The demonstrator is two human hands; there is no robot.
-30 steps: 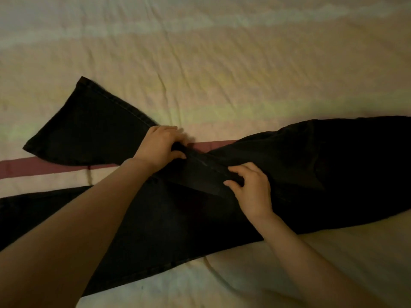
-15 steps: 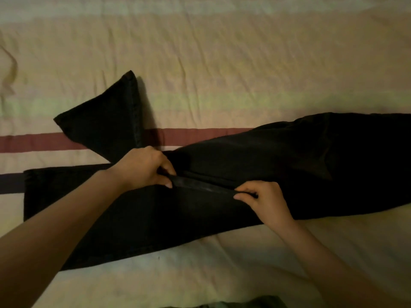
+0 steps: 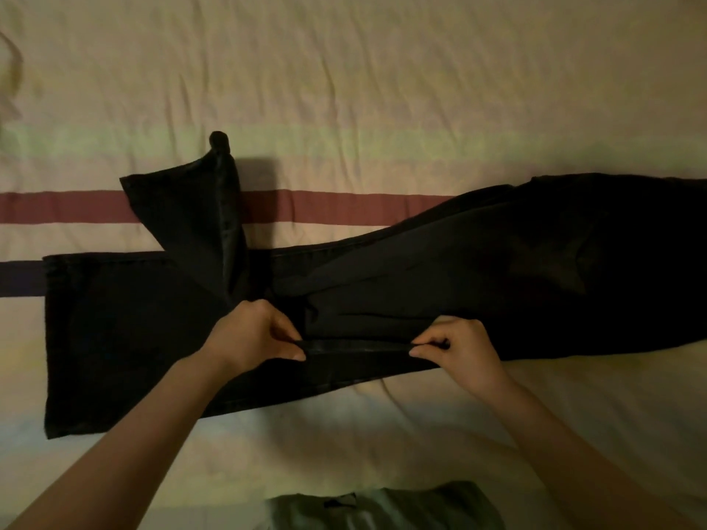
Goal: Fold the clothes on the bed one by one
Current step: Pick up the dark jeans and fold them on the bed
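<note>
A pair of black trousers (image 3: 497, 273) lies lengthways across the striped bed sheet (image 3: 344, 89), waist end to the right, leg ends to the left. One leg (image 3: 114, 338) lies flat on the bed. The other leg (image 3: 191, 216) is lifted, its lower part standing up and twisted. My left hand (image 3: 252, 334) and my right hand (image 3: 459, 350) each pinch the edge seam of that lifted leg, holding a short taut stretch of it between them over the flat leg.
A grey-green garment (image 3: 382, 506) lies at the bottom edge, near me. The sheet carries a dark red stripe (image 3: 76, 206) and a dark purple stripe (image 3: 21, 279) running left to right.
Both hands have pulled the seam of the upper leg toward me over the lower leg. The free end of that leg has swung up and stands more upright. The grey-green garment has come into view.
</note>
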